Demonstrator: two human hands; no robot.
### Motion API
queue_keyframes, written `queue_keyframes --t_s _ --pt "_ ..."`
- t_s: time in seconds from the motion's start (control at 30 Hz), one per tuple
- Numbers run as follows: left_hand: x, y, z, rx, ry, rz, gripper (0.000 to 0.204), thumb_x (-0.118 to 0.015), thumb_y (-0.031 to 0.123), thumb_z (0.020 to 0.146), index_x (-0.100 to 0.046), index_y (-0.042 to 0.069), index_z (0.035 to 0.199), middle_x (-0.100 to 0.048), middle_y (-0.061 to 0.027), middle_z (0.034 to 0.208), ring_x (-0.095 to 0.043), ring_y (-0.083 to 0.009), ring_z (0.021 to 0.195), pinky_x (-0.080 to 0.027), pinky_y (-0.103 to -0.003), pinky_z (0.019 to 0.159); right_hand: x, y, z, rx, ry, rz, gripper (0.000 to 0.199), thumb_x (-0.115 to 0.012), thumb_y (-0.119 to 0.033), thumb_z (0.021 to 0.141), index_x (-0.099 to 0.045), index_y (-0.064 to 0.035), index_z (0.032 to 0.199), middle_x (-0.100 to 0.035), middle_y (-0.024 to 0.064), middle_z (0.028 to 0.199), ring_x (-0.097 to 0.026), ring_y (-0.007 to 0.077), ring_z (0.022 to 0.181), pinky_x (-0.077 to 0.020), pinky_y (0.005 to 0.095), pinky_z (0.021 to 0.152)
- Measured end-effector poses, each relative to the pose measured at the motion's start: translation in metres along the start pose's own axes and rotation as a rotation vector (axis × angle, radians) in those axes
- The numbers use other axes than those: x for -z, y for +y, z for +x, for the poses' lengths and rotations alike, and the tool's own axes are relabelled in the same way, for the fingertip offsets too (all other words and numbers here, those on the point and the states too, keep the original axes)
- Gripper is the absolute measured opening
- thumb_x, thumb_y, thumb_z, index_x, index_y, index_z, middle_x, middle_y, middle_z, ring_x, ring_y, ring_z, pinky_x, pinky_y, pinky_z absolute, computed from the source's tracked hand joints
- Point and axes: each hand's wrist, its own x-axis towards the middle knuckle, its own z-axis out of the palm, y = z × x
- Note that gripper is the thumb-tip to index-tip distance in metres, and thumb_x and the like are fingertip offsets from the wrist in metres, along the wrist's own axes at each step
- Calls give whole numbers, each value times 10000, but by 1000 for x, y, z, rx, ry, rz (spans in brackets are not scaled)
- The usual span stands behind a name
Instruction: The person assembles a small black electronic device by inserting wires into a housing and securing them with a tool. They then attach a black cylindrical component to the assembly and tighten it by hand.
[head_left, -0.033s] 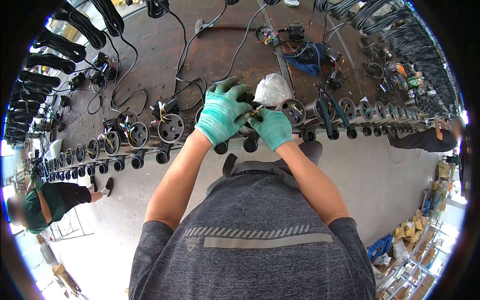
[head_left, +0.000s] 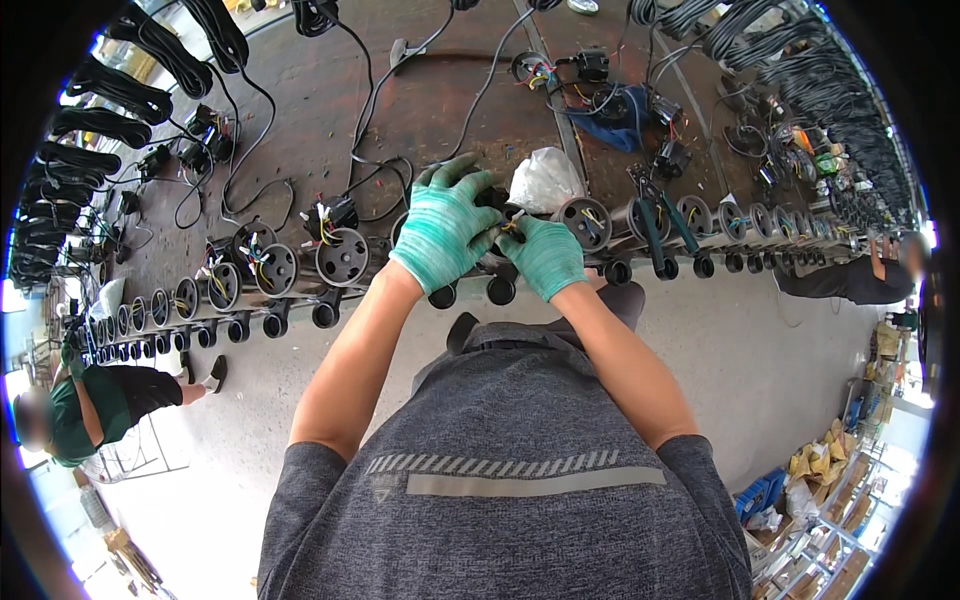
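2 gloved hands. L hand: fingers fanned, half-bent over 1 dark part; grip hidden, can't tell. R hand: fingers curled, thumb + index pinching yellowish wires, strand ct. unclear; wires sit btwn both hands' fingertips. 1 white bag just beyond R fingers. 1 round housing just R of them; 1 pliers-type tool, dk. green handles, farther R. 1 blue cloth past bag.

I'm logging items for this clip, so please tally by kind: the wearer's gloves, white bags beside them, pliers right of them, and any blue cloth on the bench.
Green gloves: 2
White plastic bag: 1
Green-handled pliers: 1
Blue cloth: 1
Total: 5
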Motion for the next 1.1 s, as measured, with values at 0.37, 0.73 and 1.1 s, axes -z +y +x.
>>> queue_keyframes --t_s 0.37,0.73,1.1 --pt "-14 18 -26 40 -57 153 304 -823 376 773 -843 351 1075 -471 -48 1662 -284 -458 1584 -43 -805 1236 -6 30 -38 258 89 388 229 -757 -119 909 -786 -52 1125 -771 195 1050 -750 390 920 -594 442 821" --pt "-34 8 -39 -71 64 139 354 -838 363 744 -827 405 1095 -507 16 1627 -212 -426 1612 -4 -812 1234 24 16 -14 -192 -413 436 238 -732 -171 945 -764 14 1091 -743 186 840 -708 278 691 -573 407 703" --pt "-35 3 -26 -133 63 191 270 -812 354 774 -833 318 1042 -534 58 1578 -259 -374 1604 -56 -854 1205 13 24 -36 358 -26 278 192 -729 -162 927 -781 -52 1075 -773 174 969 -761 311 782 -597 440 703"
